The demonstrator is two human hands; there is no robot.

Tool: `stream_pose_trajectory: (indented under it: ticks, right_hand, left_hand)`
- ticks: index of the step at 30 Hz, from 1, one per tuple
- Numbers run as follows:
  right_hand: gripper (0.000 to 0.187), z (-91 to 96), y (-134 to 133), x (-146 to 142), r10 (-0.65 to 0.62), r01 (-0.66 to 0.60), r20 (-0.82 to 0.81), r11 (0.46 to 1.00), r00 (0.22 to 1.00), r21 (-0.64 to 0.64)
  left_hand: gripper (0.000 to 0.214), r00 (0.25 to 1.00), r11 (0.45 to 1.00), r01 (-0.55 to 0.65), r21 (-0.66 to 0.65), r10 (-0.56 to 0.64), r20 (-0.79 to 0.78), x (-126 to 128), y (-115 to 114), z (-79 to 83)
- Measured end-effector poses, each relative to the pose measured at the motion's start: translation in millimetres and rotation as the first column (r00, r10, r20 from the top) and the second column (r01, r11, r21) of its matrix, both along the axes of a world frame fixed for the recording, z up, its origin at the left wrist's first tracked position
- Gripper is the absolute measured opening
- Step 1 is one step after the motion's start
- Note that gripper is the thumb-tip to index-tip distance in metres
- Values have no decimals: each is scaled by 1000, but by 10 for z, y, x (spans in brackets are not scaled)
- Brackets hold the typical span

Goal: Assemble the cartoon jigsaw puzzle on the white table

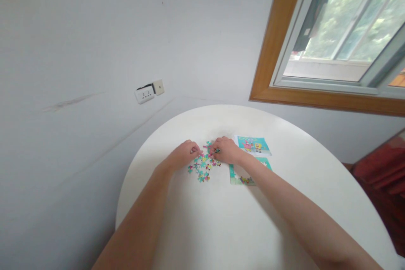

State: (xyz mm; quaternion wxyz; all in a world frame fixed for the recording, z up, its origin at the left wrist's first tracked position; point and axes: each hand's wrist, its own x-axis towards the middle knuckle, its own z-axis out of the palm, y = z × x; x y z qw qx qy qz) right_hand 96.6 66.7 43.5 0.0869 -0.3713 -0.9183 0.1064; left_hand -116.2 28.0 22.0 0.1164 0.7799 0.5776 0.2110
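A loose pile of small jigsaw puzzle pieces, mostly teal with pink and yellow bits, is spread on the white round table. At the pile's left edge, my left hand has its fingers curled and pinched together; what lies between the tips is too small to make out. My right hand is closed over the pile's upper right side, with a puzzle piece at its fingertips. Right of the pile lies a partly assembled puzzle, teal at its border with white inside. My right forearm covers part of it.
A picture sheet with pink and yellow cartoon figures lies behind the puzzle. The table stands against a white wall with a socket. A wood-framed window is at upper right, and red fabric hangs beyond the table's right edge.
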Motion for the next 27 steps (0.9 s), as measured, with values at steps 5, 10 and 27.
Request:
stream_pose_trajectory:
  ticks: [5,10,27]
  right_hand:
    - [15,35,31,-24,2,-9,-62,995,998,-102]
    - [12,30,31,-58,-7,-29,-154,974,988,-227]
    - [19,-17,-359,1222,-287,10,-423,836,860,-548]
  left_hand:
    - [35,1000,999,12,-40,-13,-3,-23,-38,50]
    - [31,999,998,31,-50,-31,-7,-36,-30,28]
    - [14,960,959,280,31,-281,10,795,-275,331]
